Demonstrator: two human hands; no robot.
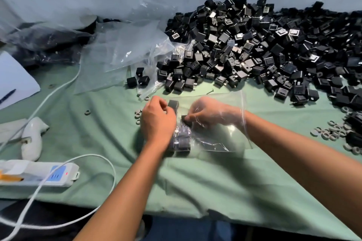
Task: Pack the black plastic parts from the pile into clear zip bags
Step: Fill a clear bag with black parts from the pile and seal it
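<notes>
**Both hands in the bag, arranging parts**

Right hand (pixel 207 112) is inside the clear zip bag (pixel 221 137) at frame centre, seen through the film, fingers pinching a black part (pixel 186 118). Left hand (pixel 157 121) sits at the bag's left end, fingers curled near another black part (pixel 173 103); I can't tell if it grips that part or only steadies the bag. A few parts (pixel 181 139) already lie stacked in the bag's left end, below the hands.

Pile (pixel 254 49) fills upper right, well apart from the bag. Spare bags (pixel 125 53) lie upper centre-left.

Risks, my read:
- Film is limp; pulling my right hand out could drag the stacked parts out of line.
- Part prongs could snag or pierce the film.
- Grey rings (pixel 138 114) just left of the bag could get swept in.

Unclear:
- Left fingertips hidden behind the hand itself.
- Count of parts in the bag: blurred, left wrist covers some.
- Pile is cut off at the right edge.
- Zip strip is only faintly visible right of centre.
</notes>
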